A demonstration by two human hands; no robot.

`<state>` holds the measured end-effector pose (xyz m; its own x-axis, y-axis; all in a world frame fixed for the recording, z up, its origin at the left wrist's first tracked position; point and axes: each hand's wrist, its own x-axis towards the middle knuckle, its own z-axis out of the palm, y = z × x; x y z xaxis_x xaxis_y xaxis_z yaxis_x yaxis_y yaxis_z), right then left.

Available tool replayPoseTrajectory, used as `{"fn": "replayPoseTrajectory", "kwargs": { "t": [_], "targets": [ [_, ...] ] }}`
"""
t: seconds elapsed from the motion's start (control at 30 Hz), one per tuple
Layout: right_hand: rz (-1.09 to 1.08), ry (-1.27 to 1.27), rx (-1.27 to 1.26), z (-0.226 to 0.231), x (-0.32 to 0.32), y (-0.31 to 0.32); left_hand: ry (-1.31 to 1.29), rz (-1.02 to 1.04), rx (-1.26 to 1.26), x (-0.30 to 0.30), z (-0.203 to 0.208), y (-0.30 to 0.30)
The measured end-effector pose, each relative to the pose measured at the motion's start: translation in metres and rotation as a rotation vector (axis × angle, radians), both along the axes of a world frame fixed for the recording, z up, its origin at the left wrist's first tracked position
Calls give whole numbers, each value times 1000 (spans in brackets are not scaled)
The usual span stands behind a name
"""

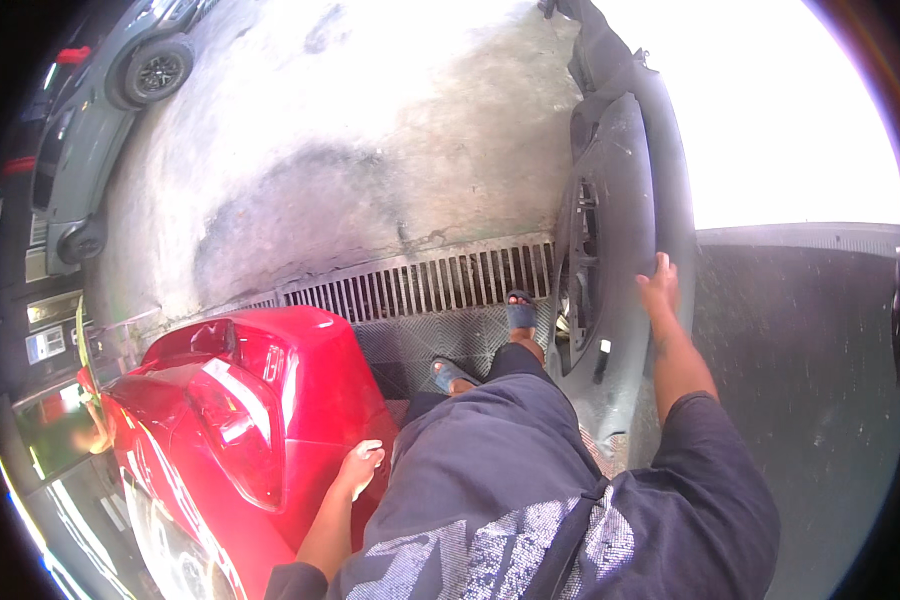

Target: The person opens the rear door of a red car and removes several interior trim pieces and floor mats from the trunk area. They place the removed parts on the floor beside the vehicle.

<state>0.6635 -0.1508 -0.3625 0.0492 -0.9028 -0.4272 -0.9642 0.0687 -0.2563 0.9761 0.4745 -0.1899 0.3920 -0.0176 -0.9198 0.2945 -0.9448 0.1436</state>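
My right hand (658, 288) rests on the dark grey car bumper (625, 190) to my right, its fingers stretched along the bumper's outer surface. The bumper stands on edge, with slotted openings on the side facing me. A small white patch shows low on it. At my left side, my left hand (363, 468) is closed, with something whitish at its fingers that is too small to name. That hand is beside the glossy red car (330, 390), close to its rear corner and tail light (235, 425).
A metal floor grate (420, 285) crosses ahead of my sandalled feet, with dark patterned floor tiles (400, 345) under them. A grey vehicle (90, 150) is parked far left. Beyond the bumper lies a dark, speckled surface (790, 370). A blurred person (90, 420) is behind the red car.
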Motion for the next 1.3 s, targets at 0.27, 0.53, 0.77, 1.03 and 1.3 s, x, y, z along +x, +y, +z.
{"fn": "replayPoseTrajectory", "kwargs": {
  "t": [0.27,0.53,0.77,1.03,1.3],
  "targets": [
    [1061,494,12,7,-11,55,-51,65,-2,-16,2,-7],
    [1151,610,252,-13,-73,45,-3,145,24,-62,-24,16],
    [1109,677,303,3,-39,56,-25,208,-55,-108,-45,38],
    [1117,746,322,-4,-44,80,-125,356,-92,-173,-48,83],
    [1457,732,245,25,-21,156,-272,724,-188,-342,-58,160]
  ]
}}
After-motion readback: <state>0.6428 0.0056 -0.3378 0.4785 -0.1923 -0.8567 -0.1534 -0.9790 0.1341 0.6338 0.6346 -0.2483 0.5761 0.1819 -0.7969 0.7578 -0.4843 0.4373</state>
